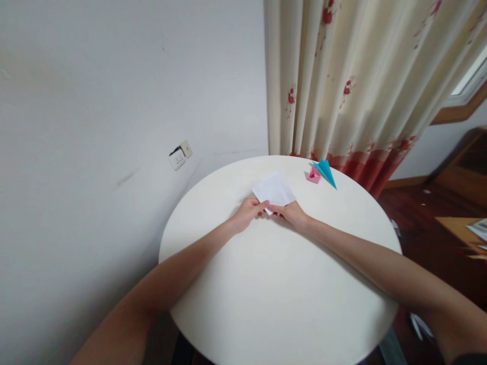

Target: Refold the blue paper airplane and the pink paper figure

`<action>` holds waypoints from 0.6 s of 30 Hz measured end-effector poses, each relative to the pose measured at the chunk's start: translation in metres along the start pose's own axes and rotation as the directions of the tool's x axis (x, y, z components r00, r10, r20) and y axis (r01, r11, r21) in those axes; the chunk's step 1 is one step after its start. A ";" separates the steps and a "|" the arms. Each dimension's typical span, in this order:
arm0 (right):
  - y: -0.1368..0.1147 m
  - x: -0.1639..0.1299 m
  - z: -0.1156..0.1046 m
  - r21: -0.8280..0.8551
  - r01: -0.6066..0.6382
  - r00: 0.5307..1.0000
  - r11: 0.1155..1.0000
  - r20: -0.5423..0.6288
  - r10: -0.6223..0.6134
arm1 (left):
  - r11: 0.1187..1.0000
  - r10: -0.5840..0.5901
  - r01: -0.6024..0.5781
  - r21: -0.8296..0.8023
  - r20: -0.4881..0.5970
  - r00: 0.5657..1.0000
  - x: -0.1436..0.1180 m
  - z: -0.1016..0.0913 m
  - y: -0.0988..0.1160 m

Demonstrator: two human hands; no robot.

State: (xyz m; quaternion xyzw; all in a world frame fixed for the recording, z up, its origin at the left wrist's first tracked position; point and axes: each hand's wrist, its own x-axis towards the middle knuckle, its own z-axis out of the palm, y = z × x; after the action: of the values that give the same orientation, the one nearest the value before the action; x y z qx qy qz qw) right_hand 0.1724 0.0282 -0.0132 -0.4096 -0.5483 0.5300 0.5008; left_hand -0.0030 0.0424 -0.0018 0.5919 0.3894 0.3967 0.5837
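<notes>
A white sheet of paper [274, 188], turned so a corner points at me, is held just over the far half of the round white table [266, 284]. My left hand [249, 213] pinches its near left edge, thumb on top and fingers beneath. On the near right edge, my right hand [292, 214] grips the paper in the same way. Both thumbs almost meet near the front corner. Part of the fingers is hidden below the sheet.
A blue paper plane [326, 174] and a small pink folded paper piece [313, 175] lie at the table's far right. A wall with a socket [177, 159] borders the left, and a floral curtain [342, 76] hangs behind. A wooden surface with papers [466, 230] stands right.
</notes>
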 end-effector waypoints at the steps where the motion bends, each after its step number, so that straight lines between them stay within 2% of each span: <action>1: 0.001 0.000 0.000 -0.004 0.002 1.000 1.000 0.006 -0.002 | 1.000 0.005 -0.005 0.020 0.001 1.000 0.000 0.002 -0.002; 5: 0.004 0.004 -0.003 -0.054 -0.015 0.999 0.998 0.028 0.017 | 0.999 0.048 -0.047 0.016 -0.095 0.994 0.002 0.002 -0.005; 10: 0.004 0.017 -0.016 0.033 0.068 0.989 0.997 -0.132 -0.063 | 0.999 0.041 -0.047 -0.023 -0.203 0.978 0.008 -0.003 -0.008; 14: 0.002 0.022 -0.026 0.119 0.058 0.979 0.991 -0.202 -0.033 | 0.998 0.020 -0.032 -0.056 -0.200 0.980 0.009 -0.003 -0.009; 18: 0.002 0.018 -0.025 0.146 0.018 0.995 0.989 -0.104 -0.003 | 0.997 0.007 -0.018 -0.071 -0.153 0.988 0.007 -0.005 -0.010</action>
State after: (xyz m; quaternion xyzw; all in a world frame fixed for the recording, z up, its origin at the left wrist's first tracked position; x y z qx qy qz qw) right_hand 0.1936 0.0505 -0.0149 -0.3956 -0.4835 0.5443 0.5599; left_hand -0.0046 0.0512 -0.0119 0.5407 0.4150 0.4582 0.5706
